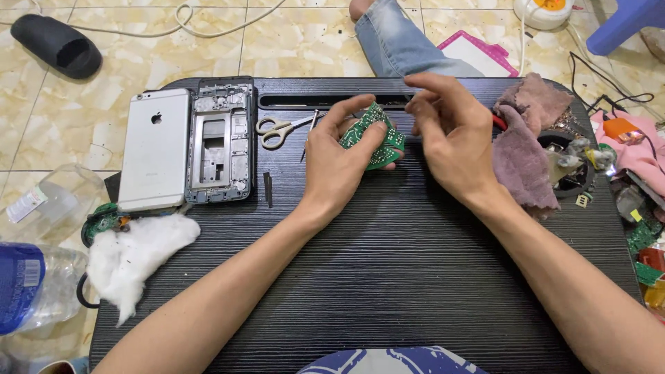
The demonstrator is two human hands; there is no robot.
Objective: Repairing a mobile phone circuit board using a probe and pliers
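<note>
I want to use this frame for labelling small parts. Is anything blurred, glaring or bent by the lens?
Head view: even, soft light with faint shadows; the right hand is slightly motion-blurred at the fingertips; the green circuit board in the left hand is fairly sharp; the black table edges bow from wide-angle distortion; no strong glare.

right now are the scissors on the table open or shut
Slightly open: the scissors lie flat, their two handle loops apart; the blade tips are hidden behind the left hand.
</note>
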